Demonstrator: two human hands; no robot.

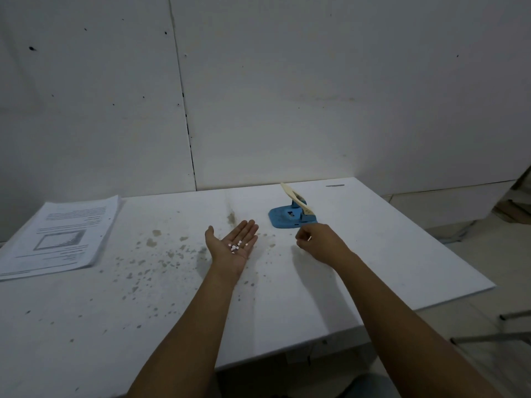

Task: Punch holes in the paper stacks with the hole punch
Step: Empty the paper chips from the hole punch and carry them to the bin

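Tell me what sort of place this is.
Probably a bare workroom or makeshift office corner, not a furnished office. A stained white table stands against plain, pockmarked white wall panels. On it lie a stack of printed papers and a blue hole punch.

We saw a dim, bluish, slightly soft picture. Faint shadows fell beneath both forearms on the table [373, 254]. Wide-angle distortion bent the wall [258, 81] seams near the edges. No glare showed.
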